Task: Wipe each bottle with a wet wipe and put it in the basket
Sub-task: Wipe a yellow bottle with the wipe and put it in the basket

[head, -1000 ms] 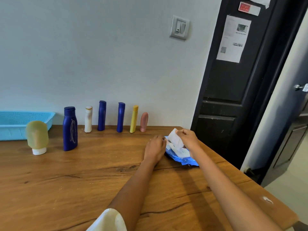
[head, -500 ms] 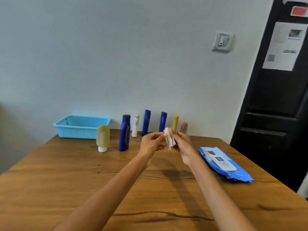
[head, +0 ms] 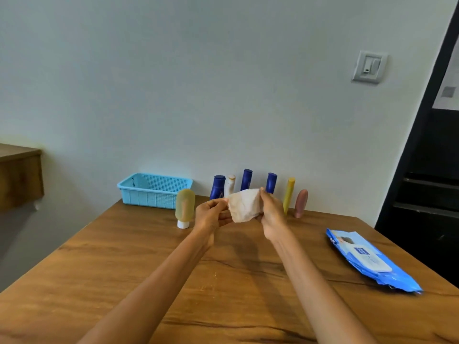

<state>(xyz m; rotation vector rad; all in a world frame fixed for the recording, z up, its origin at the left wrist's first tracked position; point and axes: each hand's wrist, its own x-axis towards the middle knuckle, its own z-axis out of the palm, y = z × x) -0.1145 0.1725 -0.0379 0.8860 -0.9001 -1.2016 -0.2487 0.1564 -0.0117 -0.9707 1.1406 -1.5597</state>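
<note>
My left hand (head: 210,216) and my right hand (head: 272,214) each pinch an edge of a white wet wipe (head: 243,206), stretched between them above the wooden table (head: 149,269). Behind the hands several bottles stand along the wall: an olive tube on a white cap (head: 185,207), a wide dark blue bottle (head: 217,186), a white one (head: 230,184), two slim blue ones (head: 246,178) (head: 271,182), a yellow one (head: 289,194) and a pink one (head: 301,203). A light blue basket (head: 154,191) sits at the far left corner, with nothing showing inside.
A blue pack of wet wipes (head: 367,261) lies near the table's right edge. A dark door (head: 427,182) stands to the right, with a wall switch (head: 368,67) beside it. A wooden shelf (head: 19,175) juts out at the left.
My right hand pulled a wipe out of the pack while the left held it down. Both hands then lifted it and spread it open. My view swung left.
</note>
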